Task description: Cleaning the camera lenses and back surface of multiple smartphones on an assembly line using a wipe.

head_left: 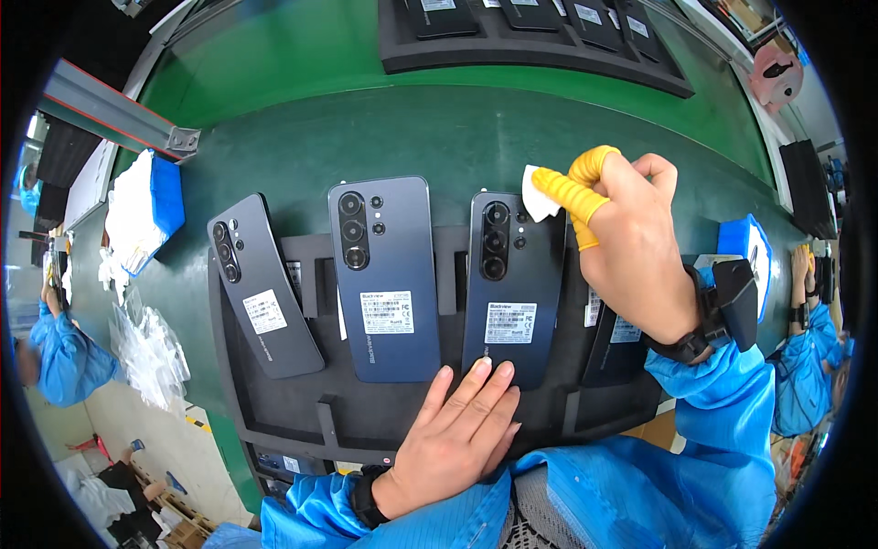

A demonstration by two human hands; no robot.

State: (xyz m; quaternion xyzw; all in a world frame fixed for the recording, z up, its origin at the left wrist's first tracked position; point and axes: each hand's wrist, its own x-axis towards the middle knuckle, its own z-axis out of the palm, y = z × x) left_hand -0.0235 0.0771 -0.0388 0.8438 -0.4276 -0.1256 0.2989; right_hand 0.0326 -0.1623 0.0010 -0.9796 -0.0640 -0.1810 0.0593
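Observation:
My right hand (631,229), with yellow finger cots on some fingers, pinches a small white wipe (540,194) at the top corner of a dark smartphone (517,284), close beside its camera lenses. Flat on that phone's lower end, my left hand (457,425) rests with its fingers stretched out. The phone lies back up with a white label on it. To its left is a second dark blue phone (389,320), and farther left a tilted one (265,293). Partly hidden under my right forearm lies another phone (615,348). All lie over a black foam tray (366,412).
Another black tray (540,57) holding several phones stands at the far side. A blue box of white wipes (165,206) and crumpled clear plastic (151,352) are at the left. Another blue box (757,252) stands at the right. People in blue sleeves work on both sides.

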